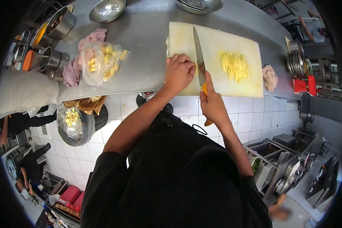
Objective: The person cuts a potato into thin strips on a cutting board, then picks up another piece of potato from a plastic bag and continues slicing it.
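My right hand grips the yellow-orange handle of a kitchen knife, its long blade pointing away from me over the white cutting board. Left of the blade, my left hand rests on the board with its fingers curled. Whatever those fingers hold, if anything, is hidden. A heap of thin pale-yellow strips lies on the board's right half. Farther left on the steel table, a clear plastic bag contains yellow chunks.
Pinkish cloths lie beside the bag, and another cloth sits right of the board. Metal bowls stand at the back, with pots at far left. Below the table edge is a lined bin with scraps. Other people work at far left.
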### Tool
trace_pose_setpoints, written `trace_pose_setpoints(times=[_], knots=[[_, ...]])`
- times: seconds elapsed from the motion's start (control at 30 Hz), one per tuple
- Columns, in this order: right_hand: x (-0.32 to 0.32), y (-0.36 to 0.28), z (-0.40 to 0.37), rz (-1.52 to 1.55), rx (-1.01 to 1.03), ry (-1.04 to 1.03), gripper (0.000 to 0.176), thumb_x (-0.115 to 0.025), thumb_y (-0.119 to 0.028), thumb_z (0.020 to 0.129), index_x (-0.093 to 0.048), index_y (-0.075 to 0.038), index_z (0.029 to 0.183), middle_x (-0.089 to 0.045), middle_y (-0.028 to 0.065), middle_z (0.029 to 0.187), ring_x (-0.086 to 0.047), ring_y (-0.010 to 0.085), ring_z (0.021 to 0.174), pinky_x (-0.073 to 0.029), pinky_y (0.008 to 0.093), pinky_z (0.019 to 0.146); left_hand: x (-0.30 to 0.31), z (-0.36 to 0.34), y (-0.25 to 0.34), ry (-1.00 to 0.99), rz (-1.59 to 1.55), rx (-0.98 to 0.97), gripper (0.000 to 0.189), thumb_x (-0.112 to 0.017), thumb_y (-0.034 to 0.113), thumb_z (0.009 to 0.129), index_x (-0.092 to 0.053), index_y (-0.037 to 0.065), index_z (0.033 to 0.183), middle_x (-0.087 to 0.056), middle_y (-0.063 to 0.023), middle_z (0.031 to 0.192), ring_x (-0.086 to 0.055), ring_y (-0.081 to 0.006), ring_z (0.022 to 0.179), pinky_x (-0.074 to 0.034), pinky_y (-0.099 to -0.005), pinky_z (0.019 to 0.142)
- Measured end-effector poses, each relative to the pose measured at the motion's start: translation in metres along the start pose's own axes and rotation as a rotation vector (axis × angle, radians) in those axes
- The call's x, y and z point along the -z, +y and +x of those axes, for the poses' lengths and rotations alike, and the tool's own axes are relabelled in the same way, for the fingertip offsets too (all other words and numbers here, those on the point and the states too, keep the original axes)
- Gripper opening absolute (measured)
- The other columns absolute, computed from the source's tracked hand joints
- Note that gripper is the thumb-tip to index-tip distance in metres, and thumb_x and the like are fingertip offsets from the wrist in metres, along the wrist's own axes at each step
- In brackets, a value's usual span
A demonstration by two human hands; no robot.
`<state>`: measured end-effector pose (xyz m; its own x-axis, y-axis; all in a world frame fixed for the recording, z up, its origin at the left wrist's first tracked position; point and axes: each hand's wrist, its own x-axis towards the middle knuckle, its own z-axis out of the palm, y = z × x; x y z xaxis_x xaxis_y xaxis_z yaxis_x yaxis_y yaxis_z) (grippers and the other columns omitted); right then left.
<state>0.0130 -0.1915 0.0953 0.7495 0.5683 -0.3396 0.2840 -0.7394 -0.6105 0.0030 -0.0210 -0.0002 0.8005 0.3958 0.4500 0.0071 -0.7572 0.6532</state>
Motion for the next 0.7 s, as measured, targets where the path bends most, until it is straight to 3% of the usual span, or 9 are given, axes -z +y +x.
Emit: trace_pose_setpoints(times=[0.07,0.17,0.37,0.7], knots=[[-0.001,-0.013,-0.001,0.028,-0.037,-0.011,0.073,-0.049,-0.011,0.100,-0.014,-0.008,0.164,-0.069,0.0332,0.084,-0.066,0.0536,0.079,-0.052,0.0599,0.080,-0.001,0.000,-0.001,-0.005,0.017,-0.003,0.004,-0.078,0.015,0.082,-0.081,0.015,0.085,-0.065,0.0035,0.096,-0.058,-0.0202,0.097,-0.037,-0.0381,0.090],[-0.008,0.006,0.031,-0.053,0.110,0.107,0.073,-0.050,-0.011,0.100,-0.015,-0.008,0.164,-0.069,0.0326,0.084,-0.067,0.0524,0.079,-0.053,0.0587,0.078,0.000,0.000,-0.001,-0.010,0.019,0.000,0.004,-0.078,0.015,0.082,-0.081,0.015,0.086,-0.065,0.0037,0.096,-0.058,-0.0202,0.097,-0.037,-0.0382,0.089],[0.008,-0.002,0.068,0.054,0.042,0.030,0.074,-0.051,-0.011,0.099,-0.017,-0.008,0.164,-0.069,0.0316,0.083,-0.067,0.0520,0.079,-0.053,0.0577,0.077,0.002,0.001,0.001,-0.032,0.033,-0.002,0.005,-0.077,0.014,0.082,-0.080,0.015,0.086,-0.065,0.0031,0.095,-0.058,-0.0207,0.096,-0.037,-0.0384,0.088],[0.000,-0.010,0.004,0.004,-0.037,-0.019,0.076,-0.051,-0.011,0.099,-0.012,-0.011,0.165,-0.069,0.0332,0.083,-0.067,0.0538,0.081,-0.052,0.0599,0.079,0.000,0.001,0.001,-0.016,0.000,0.022,0.005,-0.076,0.013,0.083,-0.080,0.015,0.082,-0.064,0.0039,0.094,-0.057,-0.0195,0.098,-0.038,-0.0379,0.091]])
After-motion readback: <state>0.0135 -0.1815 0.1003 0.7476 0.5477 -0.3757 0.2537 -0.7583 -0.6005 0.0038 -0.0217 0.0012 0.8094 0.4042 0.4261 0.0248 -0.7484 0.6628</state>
